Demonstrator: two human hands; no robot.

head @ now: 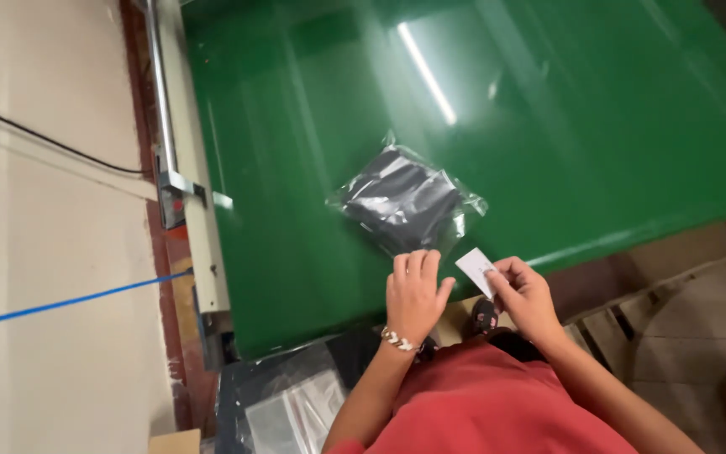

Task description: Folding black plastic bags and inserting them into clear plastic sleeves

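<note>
A clear plastic bag with a folded black garment inside [403,200] lies on the shiny green belt [296,151]. My left hand [414,293] rests flat on the belt's near edge, fingers apart, just below the bag and touching its corner. A bead bracelet is on that wrist. My right hand [524,294] pinches a small white card [475,269] between thumb and fingers, held just right of the bag's lower corner.
A white metal rail [199,210] runs along the belt's left side, beside a pale floor with a blue line. More clear plastic bags [291,408] sit below the belt's near edge. Wooden pallet boards [682,311] lie at the right.
</note>
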